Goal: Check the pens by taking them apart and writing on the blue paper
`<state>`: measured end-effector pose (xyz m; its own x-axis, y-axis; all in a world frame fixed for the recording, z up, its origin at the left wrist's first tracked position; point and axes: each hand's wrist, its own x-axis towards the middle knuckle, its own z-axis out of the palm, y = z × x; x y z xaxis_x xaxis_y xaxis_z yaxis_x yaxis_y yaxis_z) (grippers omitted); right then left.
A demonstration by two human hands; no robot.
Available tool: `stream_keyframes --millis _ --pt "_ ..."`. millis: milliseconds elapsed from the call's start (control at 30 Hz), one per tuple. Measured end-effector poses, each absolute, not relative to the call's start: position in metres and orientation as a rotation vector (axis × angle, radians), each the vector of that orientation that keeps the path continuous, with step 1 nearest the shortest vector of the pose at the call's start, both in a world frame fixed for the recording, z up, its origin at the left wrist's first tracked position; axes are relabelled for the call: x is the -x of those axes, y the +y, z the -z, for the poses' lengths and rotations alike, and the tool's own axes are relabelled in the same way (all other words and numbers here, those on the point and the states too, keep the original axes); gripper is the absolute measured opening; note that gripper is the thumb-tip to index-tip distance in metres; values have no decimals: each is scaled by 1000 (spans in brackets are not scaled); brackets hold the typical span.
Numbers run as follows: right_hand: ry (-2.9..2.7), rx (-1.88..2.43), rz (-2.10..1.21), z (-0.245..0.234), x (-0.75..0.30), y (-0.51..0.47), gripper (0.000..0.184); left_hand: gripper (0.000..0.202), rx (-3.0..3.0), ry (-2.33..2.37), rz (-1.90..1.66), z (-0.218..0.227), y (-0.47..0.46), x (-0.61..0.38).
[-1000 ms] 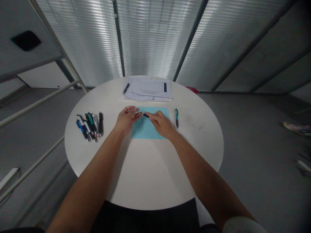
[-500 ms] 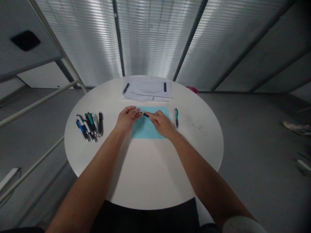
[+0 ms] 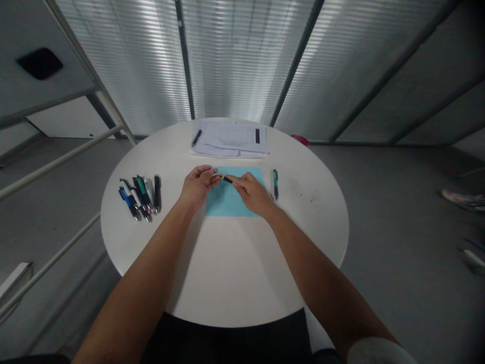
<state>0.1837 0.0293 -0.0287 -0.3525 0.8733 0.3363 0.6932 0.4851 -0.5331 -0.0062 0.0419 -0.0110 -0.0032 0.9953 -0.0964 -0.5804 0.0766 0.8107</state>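
Note:
Over a light blue sheet (image 3: pixel 235 205) on the round white table, my right hand (image 3: pixel 254 194) grips a black pen barrel (image 3: pixel 227 179) with a yellow band near its left end. My left hand (image 3: pixel 197 188) is closed in a pinch at that end of the barrel. A small, thin bit shows between the left fingertips, too small to make out. The fingers of both hands almost meet. Right of the sheet lies a green and black pen (image 3: pixel 275 184), with a small thin piece beside it.
Several pens (image 3: pixel 139 198) in black, white, blue and green lie in a cluster at the table's left. A stack of printed papers (image 3: pixel 231 139) with a dark pen (image 3: pixel 196 137) on it lies at the back. White metal rails (image 3: pixel 64 168) stand left of the table (image 3: pixel 227 273).
The thin bit at my left fingertips shows slightly less, and those fingers have shifted a little. Both hands stay in nearly the same place; the other things have not moved.

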Motion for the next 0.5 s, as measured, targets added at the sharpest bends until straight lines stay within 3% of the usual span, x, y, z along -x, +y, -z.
stream_keyframes --millis 500 --pt "-2119 1272 -421 31 -184 30 40 22 -719 794 -1427 14 43 4"
